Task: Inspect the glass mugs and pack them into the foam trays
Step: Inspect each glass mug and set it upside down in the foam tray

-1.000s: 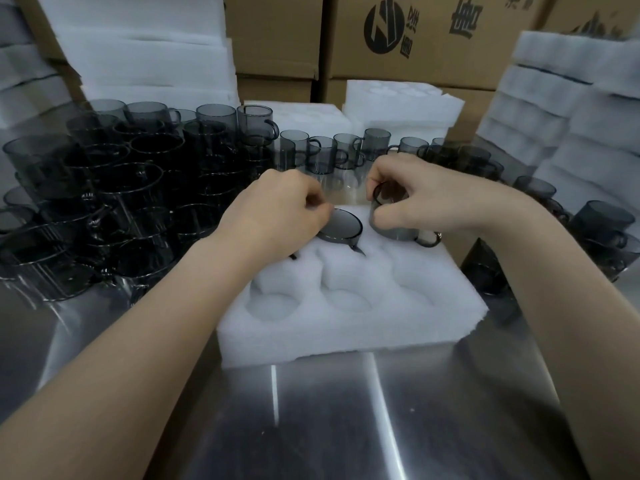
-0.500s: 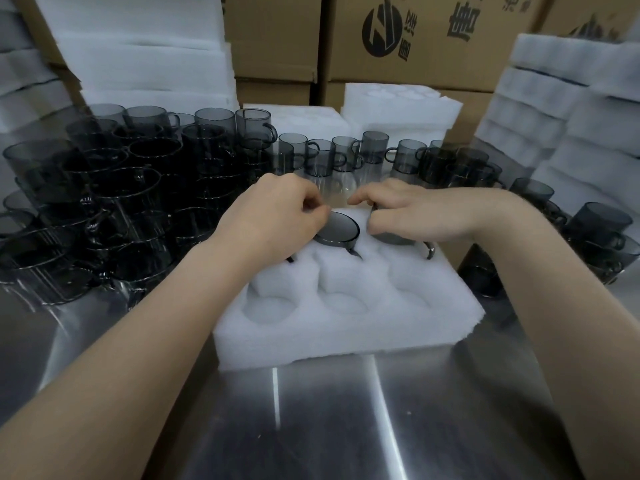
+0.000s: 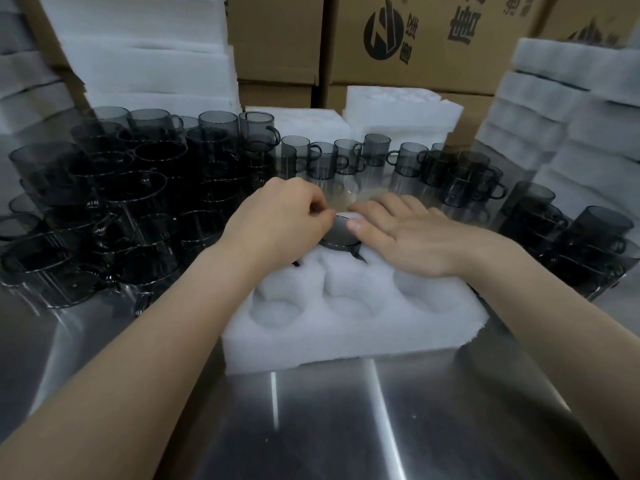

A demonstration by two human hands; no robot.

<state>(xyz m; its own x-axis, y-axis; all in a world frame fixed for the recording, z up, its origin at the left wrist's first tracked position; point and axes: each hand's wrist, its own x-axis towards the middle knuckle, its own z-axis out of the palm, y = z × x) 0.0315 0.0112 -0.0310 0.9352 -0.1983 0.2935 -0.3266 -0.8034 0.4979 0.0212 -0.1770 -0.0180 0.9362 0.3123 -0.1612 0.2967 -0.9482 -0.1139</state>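
A white foam tray (image 3: pixel 353 334) with round pockets lies on the steel table. A smoky grey glass mug (image 3: pixel 341 235) sits sunk in the middle pocket of the tray's far row, base up. My left hand (image 3: pixel 277 223) has its fingers curled and pinches that mug's far left edge. My right hand (image 3: pixel 408 233) lies flat with straight fingers over the far right pocket, pressing down; its thumb touches the middle mug. Whatever is beneath the right palm is hidden. The three near pockets are empty.
Stacked grey glass mugs (image 3: pixel 114 202) crowd the table's left side, with more mugs in a far row (image 3: pixel 329 157) and at the right (image 3: pixel 568 237). Foam trays are piled at the right (image 3: pixel 571 109) and back left (image 3: pixel 145 46). Cardboard boxes (image 3: pixel 415 36) stand behind.
My right hand pushed the mug it held down into the far right pocket and then flattened over it. My left hand stayed on the middle mug.
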